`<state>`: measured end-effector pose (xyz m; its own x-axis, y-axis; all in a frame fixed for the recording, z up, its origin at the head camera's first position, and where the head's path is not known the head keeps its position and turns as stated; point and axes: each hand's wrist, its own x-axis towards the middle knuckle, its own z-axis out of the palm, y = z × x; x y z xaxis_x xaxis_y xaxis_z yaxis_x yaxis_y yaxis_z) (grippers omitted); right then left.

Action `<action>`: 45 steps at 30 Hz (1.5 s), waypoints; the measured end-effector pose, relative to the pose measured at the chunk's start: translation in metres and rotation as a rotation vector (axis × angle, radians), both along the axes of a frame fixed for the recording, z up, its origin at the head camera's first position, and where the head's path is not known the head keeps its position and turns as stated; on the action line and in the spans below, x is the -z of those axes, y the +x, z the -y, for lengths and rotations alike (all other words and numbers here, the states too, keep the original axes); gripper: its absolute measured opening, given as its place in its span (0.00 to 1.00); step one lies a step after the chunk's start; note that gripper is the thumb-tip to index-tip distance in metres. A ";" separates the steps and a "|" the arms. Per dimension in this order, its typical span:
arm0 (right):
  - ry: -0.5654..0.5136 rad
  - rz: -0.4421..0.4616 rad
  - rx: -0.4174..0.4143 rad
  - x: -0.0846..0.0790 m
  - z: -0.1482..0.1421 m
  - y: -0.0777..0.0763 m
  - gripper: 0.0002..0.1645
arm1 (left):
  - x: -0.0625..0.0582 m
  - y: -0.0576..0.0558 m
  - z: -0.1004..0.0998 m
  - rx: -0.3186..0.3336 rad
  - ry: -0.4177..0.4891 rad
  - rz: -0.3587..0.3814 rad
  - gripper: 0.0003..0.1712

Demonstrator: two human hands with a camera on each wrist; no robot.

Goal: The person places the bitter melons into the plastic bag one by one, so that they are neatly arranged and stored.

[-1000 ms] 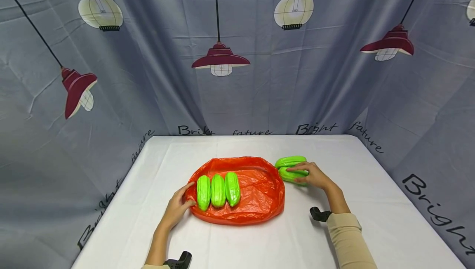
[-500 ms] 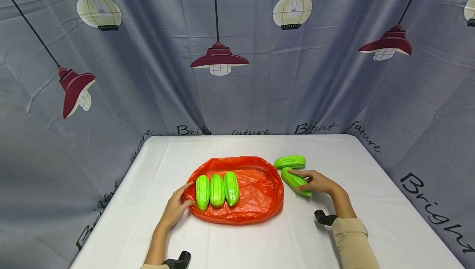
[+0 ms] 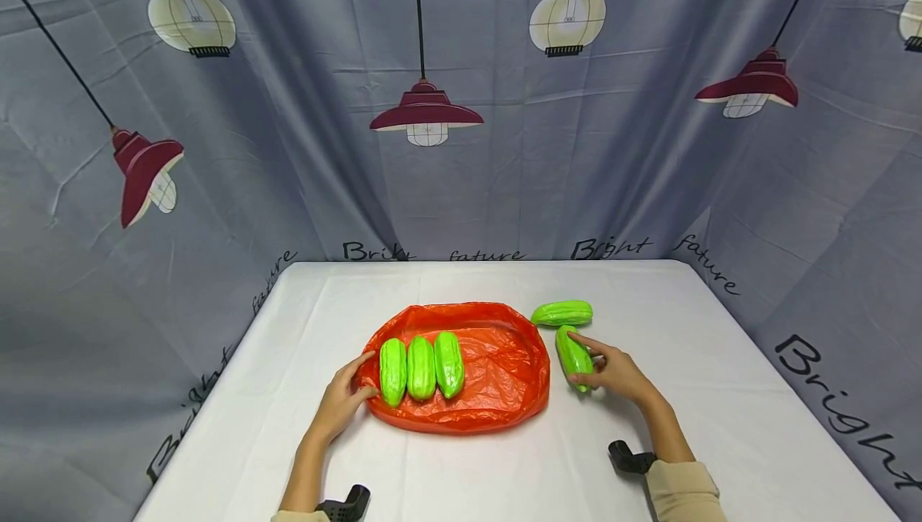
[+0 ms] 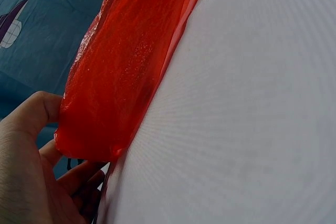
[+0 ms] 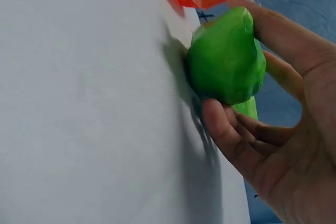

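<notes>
My right hand [image 3: 618,372] grips a ribbed green cucumber-like vegetable [image 3: 574,358], with the thumb on one side and the fingers on the other. In the right wrist view its blunt end [image 5: 226,59] faces the camera, close over the white table. A red plastic bag [image 3: 504,370] lies spread with a raised, rolled rim. Three more green vegetables [image 3: 421,368] stand side by side in its left half. My left hand [image 3: 338,400] holds the bag's left rim; in the left wrist view the red edge [image 4: 105,114] lies between thumb and fingers.
Another green vegetable [image 3: 562,313] lies crosswise on the white table [image 3: 461,478], by the bag's right back rim. A grey-blue curtain [image 3: 497,202] with printed lamps hangs behind and around the table. Each wrist wears a black device [image 3: 631,458].
My right hand has pulled the nearer vegetable away from the other one and turned it from crosswise to nearly lengthwise, beside the bag. The left hand stays at the bag's rim.
</notes>
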<state>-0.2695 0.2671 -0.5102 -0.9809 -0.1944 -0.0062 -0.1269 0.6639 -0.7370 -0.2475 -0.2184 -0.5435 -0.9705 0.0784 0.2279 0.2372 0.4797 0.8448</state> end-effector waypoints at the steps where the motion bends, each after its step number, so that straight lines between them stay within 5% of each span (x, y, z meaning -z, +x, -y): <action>1: 0.007 -0.006 0.017 0.001 0.001 0.002 0.49 | 0.000 0.000 0.000 0.000 -0.002 0.003 0.34; 8: -0.064 -0.047 0.090 -0.003 0.011 0.026 0.49 | 0.002 0.002 0.000 0.000 -0.011 0.016 0.34; 16: -0.295 -0.143 0.056 -0.055 0.046 0.063 0.47 | -0.002 -0.001 0.001 0.007 -0.015 0.007 0.34; 25: -0.372 -0.212 0.028 -0.062 0.071 0.044 0.49 | -0.004 -0.002 0.002 0.015 -0.025 -0.012 0.34; 34: -0.378 -0.182 -0.065 -0.102 0.120 0.036 0.46 | -0.004 -0.001 0.001 0.003 -0.023 -0.012 0.34; 38: -0.334 -0.189 -0.099 -0.090 0.135 0.022 0.46 | -0.003 0.000 0.001 -0.001 -0.019 -0.004 0.34; 45: -0.265 -0.216 -0.108 -0.040 0.145 -0.002 0.47 | -0.002 0.001 0.001 0.011 -0.006 0.008 0.35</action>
